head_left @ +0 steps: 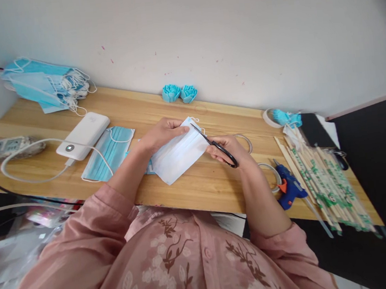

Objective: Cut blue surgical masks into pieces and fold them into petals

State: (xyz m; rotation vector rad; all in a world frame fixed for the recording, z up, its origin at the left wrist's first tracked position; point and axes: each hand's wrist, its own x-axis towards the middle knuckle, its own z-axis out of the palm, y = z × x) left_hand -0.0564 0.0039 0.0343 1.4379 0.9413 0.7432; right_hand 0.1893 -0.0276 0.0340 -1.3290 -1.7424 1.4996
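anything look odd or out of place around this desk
Two things: reddish specks mark the otherwise plain wall, and the wrapped chopsticks lie unevenly, some ends poking past the front edge of the desk.

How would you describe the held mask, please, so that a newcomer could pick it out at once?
Above the wooden table, the left hand holds the mask. Scissors in the right hand overlap its edge. Unlike the blue mask lying beside the white power bank, this one looks whitish.
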